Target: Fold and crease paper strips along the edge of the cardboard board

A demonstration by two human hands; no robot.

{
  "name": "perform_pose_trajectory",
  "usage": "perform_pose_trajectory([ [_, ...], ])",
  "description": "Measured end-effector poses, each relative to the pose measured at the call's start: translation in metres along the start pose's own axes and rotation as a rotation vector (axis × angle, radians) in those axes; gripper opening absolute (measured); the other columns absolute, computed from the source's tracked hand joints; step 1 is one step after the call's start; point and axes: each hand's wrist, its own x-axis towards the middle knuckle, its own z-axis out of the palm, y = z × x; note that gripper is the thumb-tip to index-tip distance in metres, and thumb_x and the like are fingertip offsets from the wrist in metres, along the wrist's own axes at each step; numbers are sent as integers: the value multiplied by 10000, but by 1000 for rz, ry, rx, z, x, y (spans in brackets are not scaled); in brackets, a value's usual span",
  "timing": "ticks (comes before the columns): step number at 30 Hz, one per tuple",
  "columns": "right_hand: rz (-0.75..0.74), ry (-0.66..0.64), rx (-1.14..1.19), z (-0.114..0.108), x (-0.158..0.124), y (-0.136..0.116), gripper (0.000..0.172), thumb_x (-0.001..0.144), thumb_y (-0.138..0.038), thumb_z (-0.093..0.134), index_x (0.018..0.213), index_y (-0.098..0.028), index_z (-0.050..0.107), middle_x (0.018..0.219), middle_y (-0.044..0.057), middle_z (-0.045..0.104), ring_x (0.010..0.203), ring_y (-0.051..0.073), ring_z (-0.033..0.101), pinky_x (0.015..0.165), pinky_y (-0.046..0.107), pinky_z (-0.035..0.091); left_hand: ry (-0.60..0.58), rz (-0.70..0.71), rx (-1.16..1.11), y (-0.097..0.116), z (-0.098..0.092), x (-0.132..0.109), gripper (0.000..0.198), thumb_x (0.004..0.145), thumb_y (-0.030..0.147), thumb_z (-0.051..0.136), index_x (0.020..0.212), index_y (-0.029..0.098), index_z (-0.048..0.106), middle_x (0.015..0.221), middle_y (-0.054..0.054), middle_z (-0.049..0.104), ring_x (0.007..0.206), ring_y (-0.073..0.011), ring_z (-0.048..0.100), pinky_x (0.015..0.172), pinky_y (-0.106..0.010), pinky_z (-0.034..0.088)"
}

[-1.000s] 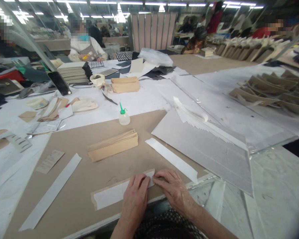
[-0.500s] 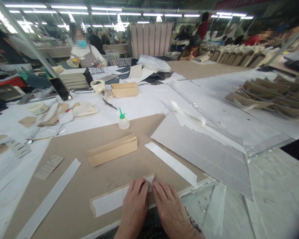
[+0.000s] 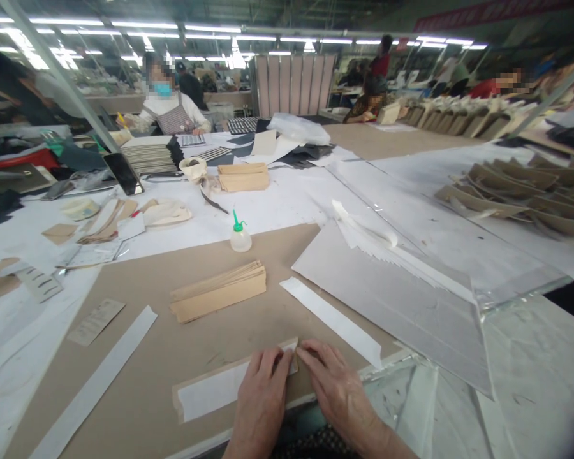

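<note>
A white strip [image 3: 210, 395] lies on a slightly wider tan strip [image 3: 176, 396], close to the board's near edge. My left hand [image 3: 264, 395] rests over its right part, fingers bent and close together, holding it down. At the right end of the strips is my right hand [image 3: 339, 389], its fingertips drawn together at the corner; the exact grip there is partly hidden. Beyond them lies a stack of tan strips [image 3: 220, 294]. Loose white strips lie to the left [image 3: 98, 382] and right [image 3: 332, 319].
A clear bottle with a green nozzle [image 3: 240, 238] stands behind the stack. On the right, a grey board [image 3: 387, 299] carries layered white strips [image 3: 402, 258]. A phone [image 3: 123, 173] leans against a pole at left. A masked co-worker [image 3: 172, 115] sits across the table.
My right hand has shifted slightly right and its fingers are more bent at the strip's end. My left hand stays on the strip. The camera view has tilted a little.
</note>
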Motion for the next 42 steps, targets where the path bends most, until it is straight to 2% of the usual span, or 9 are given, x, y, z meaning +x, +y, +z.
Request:
perform_pose_trajectory([
  [8, -93, -32, -92, -4, 7, 1, 472, 857, 8, 468, 1283, -164, 575, 1181, 111, 622, 1051, 245, 570, 932, 409, 543, -24, -12, -6, -1, -1, 1, 373, 912, 32, 492, 1238, 181, 594, 1090, -69, 622, 929, -200, 591, 831, -324, 564],
  [18, -139, -38, -270, 0, 5, -3, 512, 806, 0, 513, 1298, -125, 579, 1181, 125, 663, 1037, 283, 580, 896, 444, 531, -24, -19, -11, 0, 1, 0, 397, 899, 19, 493, 1242, 195, 586, 1093, -63, 617, 928, -198, 586, 834, -325, 559],
  [22, -60, -47, -129, -4, 7, -1, 469, 824, 12, 483, 1227, -182, 623, 1145, 87, 663, 1033, 260, 582, 889, 411, 545, -12, -18, 20, 0, 1, 1, 413, 898, 20, 493, 1273, 175, 567, 1098, -70, 613, 942, -200, 585, 843, -322, 553],
  [27, 49, 84, 93, -5, 13, 7, 412, 916, -26, 401, 1217, -207, 616, 1139, 88, 627, 1039, 206, 601, 895, 359, 561, -1, 26, 46, -2, 2, 1, 410, 894, 15, 478, 1279, 133, 558, 1088, -84, 609, 922, -208, 576, 821, -329, 548],
  [32, 21, 111, 79, -3, 19, 7, 442, 894, -11, 403, 1201, -223, 640, 1099, 82, 633, 1008, 213, 610, 873, 388, 576, -46, -6, 41, -2, 2, 1, 415, 901, 24, 479, 1290, 150, 553, 1098, -78, 606, 924, -205, 576, 821, -335, 547],
  [37, -16, 74, 15, -5, 23, 7, 488, 885, -13, 422, 1269, -240, 619, 1087, 81, 634, 990, 211, 611, 856, 372, 579, -26, 3, 27, -2, 3, 1, 399, 915, 33, 461, 1285, 153, 554, 1090, -80, 608, 914, -197, 579, 813, -324, 548],
  [42, -35, 10, -71, -9, 29, 8, 403, 881, -33, 466, 1187, -225, 644, 1072, 80, 634, 977, 208, 600, 858, 339, 557, -23, -9, 19, -2, 3, 0, 415, 901, 35, 489, 1291, 162, 552, 1104, -78, 607, 927, -198, 579, 833, -324, 547],
])
